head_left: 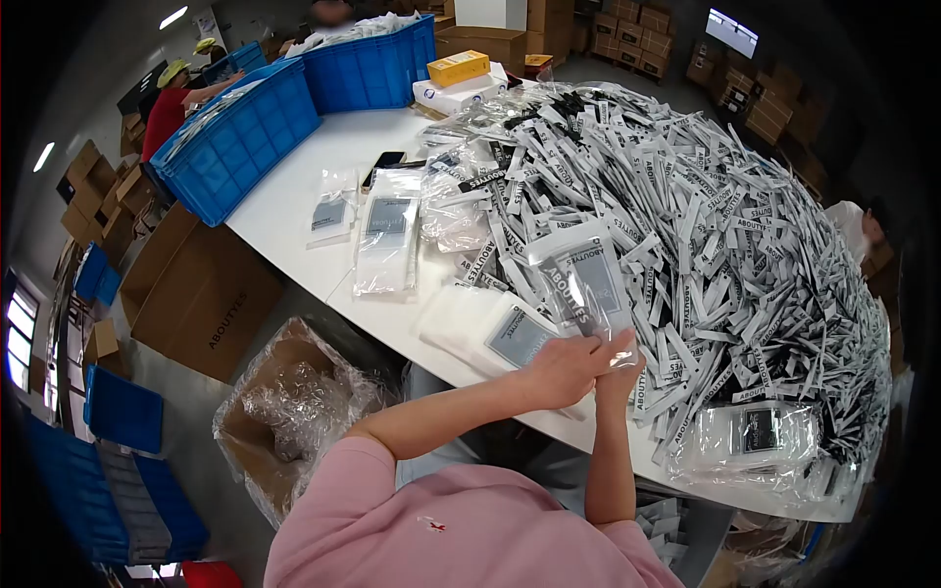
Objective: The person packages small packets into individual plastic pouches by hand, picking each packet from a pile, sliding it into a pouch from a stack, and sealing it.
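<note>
White tabletop (294, 167) in front of us, and over its right half rises a great heap of loose packets (706, 245), spilling almost to the near edge. We've got one clear bag (590, 265) up in both hands, tipped over the near-left flank of that heap, with a dark packet showing through its front. Our left hand (567, 372) and right hand (619, 361) meet at the bag's near end, fingers drawn in close and pinching the plastic; the hidden fingertips we can't make out.

So how far along are we? Early, we'd judge: this bag seems to have something in it, though whether it's sealed we can't tell. A pile of bags (750, 438) sits at the front right, perhaps finished, perhaps not. Flat bags (510, 333) lie just left of our hands, more printed bags (390, 240) beyond, and the heap looks like plenty left to go.

Around us: a phone (384, 162) partly tucked behind those printed bags, a yellow box (459, 67) on a white box (461, 96), blue crates (245, 132) at the far left, a co-worker (169, 110) behind them. Down left, a plastic-lined carton (233, 421) holds crumpled film (294, 416). What's in our way? Mostly that heap, crowding our working space, and our left forearm (451, 416), reaching across the table's edge.
</note>
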The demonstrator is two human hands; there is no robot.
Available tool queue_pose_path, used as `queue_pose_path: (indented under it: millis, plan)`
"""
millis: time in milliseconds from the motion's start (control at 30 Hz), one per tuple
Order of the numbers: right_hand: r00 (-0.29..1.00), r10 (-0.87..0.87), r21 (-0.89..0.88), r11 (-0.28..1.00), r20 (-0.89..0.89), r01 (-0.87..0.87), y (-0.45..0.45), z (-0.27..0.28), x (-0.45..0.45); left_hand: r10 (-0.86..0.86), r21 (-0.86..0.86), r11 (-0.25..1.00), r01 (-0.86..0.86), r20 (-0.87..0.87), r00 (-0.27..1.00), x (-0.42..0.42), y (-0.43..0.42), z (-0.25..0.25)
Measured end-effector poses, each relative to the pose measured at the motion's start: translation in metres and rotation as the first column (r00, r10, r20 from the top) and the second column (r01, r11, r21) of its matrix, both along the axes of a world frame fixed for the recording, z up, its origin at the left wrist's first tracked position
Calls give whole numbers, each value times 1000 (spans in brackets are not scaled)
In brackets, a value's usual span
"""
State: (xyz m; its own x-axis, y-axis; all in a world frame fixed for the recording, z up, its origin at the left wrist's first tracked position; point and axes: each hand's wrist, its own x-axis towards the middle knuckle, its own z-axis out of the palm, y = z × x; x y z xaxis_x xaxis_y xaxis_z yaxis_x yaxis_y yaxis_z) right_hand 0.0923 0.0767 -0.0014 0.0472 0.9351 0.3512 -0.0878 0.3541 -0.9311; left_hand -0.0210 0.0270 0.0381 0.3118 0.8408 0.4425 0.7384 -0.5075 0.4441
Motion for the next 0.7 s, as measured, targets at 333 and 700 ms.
queue_pose_path:
  millis: [333, 700]
  plan:
    - [961, 85, 184, 973, 263, -137, -23, 13, 4, 478, -404, 848, 344, 862, -166, -34, 23, 2]
    - [942, 242, 41, 965, 235, -258, -27, 3, 10, 331, -318, 897, 307, 943, 9, -30, 15, -15]
